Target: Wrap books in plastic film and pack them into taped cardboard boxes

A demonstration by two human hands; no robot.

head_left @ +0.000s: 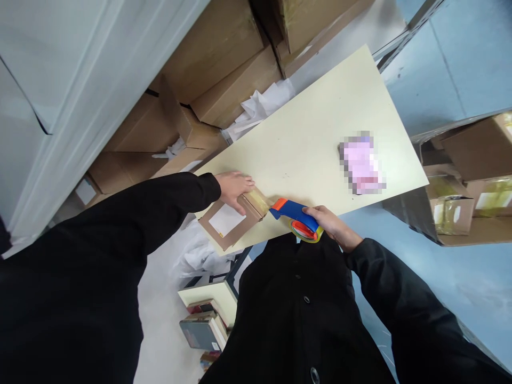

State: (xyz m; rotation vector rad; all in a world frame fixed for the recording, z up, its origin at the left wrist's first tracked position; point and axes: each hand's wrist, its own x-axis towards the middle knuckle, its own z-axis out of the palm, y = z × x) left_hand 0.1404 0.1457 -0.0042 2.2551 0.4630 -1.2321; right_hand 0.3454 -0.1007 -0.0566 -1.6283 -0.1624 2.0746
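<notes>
A small cardboard box [248, 228] with a white label on top lies at the near left edge of the pale table. My left hand [235, 189] grips it, thumb over the top near the label and fingers along the far side. Clear yellowish tape [259, 202] covers the end facing right. My right hand [330, 224] is closed around the blue handle of a tape dispenser [298, 214] with orange parts and a yellowish tape roll. The dispenser's front tip is close beside the taped end; whether tape joins the two I cannot tell.
A pinkish, blurred-out item [362, 165] lies on the right part of the table [304, 138]. Large cardboard boxes [216, 53] and white paper [266, 101] line the far side. An open carton with taped boxes [452, 213] stands at right. Books [204, 330] sit on a lower shelf.
</notes>
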